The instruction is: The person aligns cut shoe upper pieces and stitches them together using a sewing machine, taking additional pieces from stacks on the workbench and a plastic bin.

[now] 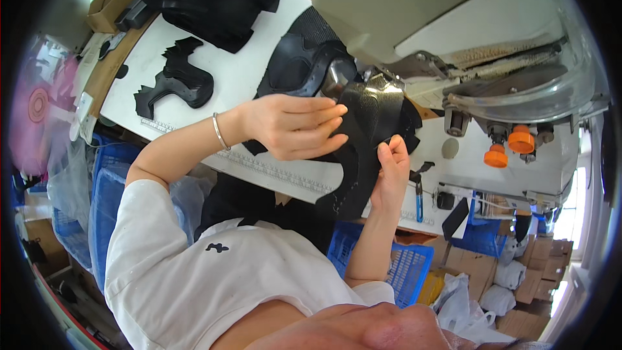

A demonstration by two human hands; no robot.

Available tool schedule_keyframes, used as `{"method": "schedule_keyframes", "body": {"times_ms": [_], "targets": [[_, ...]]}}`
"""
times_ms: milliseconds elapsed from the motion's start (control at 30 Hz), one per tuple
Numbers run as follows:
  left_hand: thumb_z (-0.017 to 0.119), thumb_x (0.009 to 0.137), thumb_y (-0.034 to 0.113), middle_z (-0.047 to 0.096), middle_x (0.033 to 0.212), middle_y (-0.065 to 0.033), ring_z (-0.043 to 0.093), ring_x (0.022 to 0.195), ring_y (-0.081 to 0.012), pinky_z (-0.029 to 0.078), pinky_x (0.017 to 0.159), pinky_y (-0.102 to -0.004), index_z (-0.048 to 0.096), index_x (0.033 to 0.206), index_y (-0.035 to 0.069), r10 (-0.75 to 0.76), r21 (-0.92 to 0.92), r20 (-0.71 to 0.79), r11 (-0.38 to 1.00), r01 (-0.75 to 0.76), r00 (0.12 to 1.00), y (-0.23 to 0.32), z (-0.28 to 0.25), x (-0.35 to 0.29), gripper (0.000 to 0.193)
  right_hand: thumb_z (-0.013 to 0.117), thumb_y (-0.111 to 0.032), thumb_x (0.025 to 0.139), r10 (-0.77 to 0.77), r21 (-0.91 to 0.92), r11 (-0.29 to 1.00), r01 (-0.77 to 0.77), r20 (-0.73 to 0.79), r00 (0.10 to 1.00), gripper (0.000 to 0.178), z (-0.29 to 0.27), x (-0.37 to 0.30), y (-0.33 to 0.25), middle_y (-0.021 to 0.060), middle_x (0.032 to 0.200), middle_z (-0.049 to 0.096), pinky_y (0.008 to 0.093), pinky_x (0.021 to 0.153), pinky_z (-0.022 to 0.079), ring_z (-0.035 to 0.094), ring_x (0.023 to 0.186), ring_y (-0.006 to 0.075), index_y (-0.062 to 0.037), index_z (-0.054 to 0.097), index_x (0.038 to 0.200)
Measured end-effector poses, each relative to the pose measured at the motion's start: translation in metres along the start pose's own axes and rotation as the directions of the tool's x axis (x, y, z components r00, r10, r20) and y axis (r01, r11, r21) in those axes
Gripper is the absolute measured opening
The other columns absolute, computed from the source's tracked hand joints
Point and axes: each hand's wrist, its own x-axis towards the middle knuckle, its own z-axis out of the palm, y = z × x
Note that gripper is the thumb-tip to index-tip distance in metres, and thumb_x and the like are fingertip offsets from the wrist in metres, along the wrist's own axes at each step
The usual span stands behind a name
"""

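Note:
A black shoe upper piece [358, 165] lies under the lit needle area of a sewing machine [389, 76] and hangs over the near table edge. My right hand [392, 172] pinches its right edge between thumb and fingers. Palm down, my left hand [298, 128] rests by the left side of the piece, fingers loosely bent and a little apart, their tips at its edge. Behind my left hand is another black part [291, 65] with a textured surface and a rounded panel. What lies beneath my left palm is hidden.
Curved black cut pieces [184, 84] form a small stack at the left, with a taller black pile [207, 0] behind. Orange knobs [495, 155] hang from the machine at right. A blue-handled tool [419, 202] lies near the front edge. Blue baskets [411, 266] stand below.

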Motion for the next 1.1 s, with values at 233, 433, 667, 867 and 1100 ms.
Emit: {"method": "schedule_keyframes", "body": {"times_ms": [233, 433, 667, 867, 1100], "targets": [[0.068, 0.074, 0.006, 0.056, 0.081, -0.0060, 0.068, 0.089, -0.0235, 0.057, 0.060, -0.0253, 0.070, 0.089, 0.005, -0.099, -0.070, -0.081, 0.993, 0.093, 0.992, 0.006, 0.010, 0.003, 0.015, 0.055, -0.021, 0.098, 0.150, 0.191, 0.970, -0.151, 0.018, 0.988, 0.031, 0.007, 0.002, 0.009, 0.0065, 0.109, 0.066, 0.0262, 0.088, 0.048, 0.062, 0.099, 0.0127, -0.0018, 0.055, 0.124], [0.068, 0.073, 0.007, 0.054, 0.081, -0.0058, 0.068, 0.087, -0.0227, 0.056, 0.057, -0.0250, 0.070, 0.088, 0.006, -0.125, -0.084, -0.077, 0.989, 0.119, 0.989, 0.008, 0.010, 0.007, 0.015, 0.060, -0.015, 0.097, -0.026, -0.035, 0.999, 0.026, 0.001, 1.000, 0.017, -0.007, 0.008, 0.007, -0.0084, 0.077, 0.054, 0.0161, 0.063, 0.036, 0.044, 0.069, -0.0001, -0.0108, 0.056, 0.081], [0.068, 0.072, 0.008, 0.054, 0.082, -0.0060, 0.067, 0.086, -0.0221, 0.055, 0.055, -0.0244, 0.070, 0.088, 0.006, -0.155, -0.092, -0.092, 0.985, 0.147, 0.984, 0.007, 0.015, 0.010, 0.016, 0.060, -0.012, 0.096, -0.076, -0.127, 0.989, 0.069, -0.054, 0.996, 0.027, -0.008, 0.012, -0.002, -0.0108, 0.069, 0.043, 0.0171, 0.057, 0.027, 0.034, 0.064, -0.0005, -0.0131, 0.049, 0.072], [0.069, 0.073, 0.008, 0.053, 0.081, -0.0052, 0.067, 0.086, -0.0210, 0.053, 0.053, -0.0239, 0.070, 0.088, 0.007, -0.179, -0.100, -0.078, 0.980, 0.171, 0.981, -0.001, 0.018, 0.008, 0.015, 0.060, -0.011, 0.095, -0.124, -0.176, 0.978, 0.116, -0.036, 0.992, 0.029, -0.009, 0.019, -0.007, -0.0105, 0.069, 0.040, 0.0184, 0.059, 0.024, 0.031, 0.064, 0.0003, -0.0134, 0.048, 0.069], [0.072, 0.076, 0.008, 0.054, 0.081, -0.0050, 0.068, 0.083, -0.0190, 0.051, 0.053, -0.0239, 0.069, 0.087, 0.005, -0.178, -0.128, -0.140, 0.979, 0.160, 0.974, -0.011, 0.022, 0.008, 0.013, 0.062, -0.010, 0.094, -0.193, -0.234, 0.956, 0.178, -0.045, 0.980, 0.027, -0.003, 0.022, -0.014, -0.0102, 0.070, 0.041, 0.0180, 0.059, 0.025, 0.032, 0.064, 0.0005, -0.0130, 0.050, 0.071]]}}
